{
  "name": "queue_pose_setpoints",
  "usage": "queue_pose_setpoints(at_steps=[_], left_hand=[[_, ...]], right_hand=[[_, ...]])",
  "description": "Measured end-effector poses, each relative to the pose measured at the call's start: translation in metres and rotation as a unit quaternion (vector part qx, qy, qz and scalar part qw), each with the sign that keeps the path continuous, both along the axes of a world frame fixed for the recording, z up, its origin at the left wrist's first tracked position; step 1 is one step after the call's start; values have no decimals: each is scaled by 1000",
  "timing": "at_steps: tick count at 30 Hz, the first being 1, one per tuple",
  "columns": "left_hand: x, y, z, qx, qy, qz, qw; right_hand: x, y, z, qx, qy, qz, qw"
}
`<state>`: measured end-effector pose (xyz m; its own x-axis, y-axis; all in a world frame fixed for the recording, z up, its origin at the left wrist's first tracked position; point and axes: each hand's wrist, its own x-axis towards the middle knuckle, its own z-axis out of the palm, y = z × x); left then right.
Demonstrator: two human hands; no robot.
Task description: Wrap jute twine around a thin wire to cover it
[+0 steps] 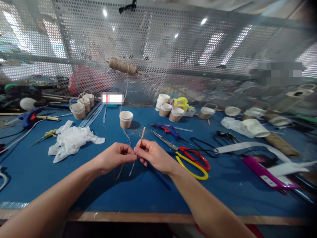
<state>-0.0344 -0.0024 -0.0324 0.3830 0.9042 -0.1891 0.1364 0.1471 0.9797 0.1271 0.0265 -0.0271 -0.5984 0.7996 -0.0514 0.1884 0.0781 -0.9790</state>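
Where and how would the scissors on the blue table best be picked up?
Probably by the red handle and yellow handle together, coming from the person's near right side. The scissors lie with both loops toward that side and their pointed blades facing away to the left, so this approach should keep the hands off the tips.

No text can be read: the white-and-red patch by the teal frame and the grey patch against the perforated metal screen are pixelated.
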Motion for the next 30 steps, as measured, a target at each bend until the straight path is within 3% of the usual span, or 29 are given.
queue_pose_setpoints(at_steps=[7,14,25,30], left_hand=[[-6,0,7,93,56,-41,993],[1,-3,1,195,142,8,970],[3,-2,2,51,55,22,997],[3,-4,4,-20,-6,17,1000]], right_hand=[[-1,-3,4,-23,-10,-6,1000],[0,0,1,-25,-8,-20,999],[-3,-4,-1,71,-70,-72,992],[-3,-4,-1,35,14,-14,999]])
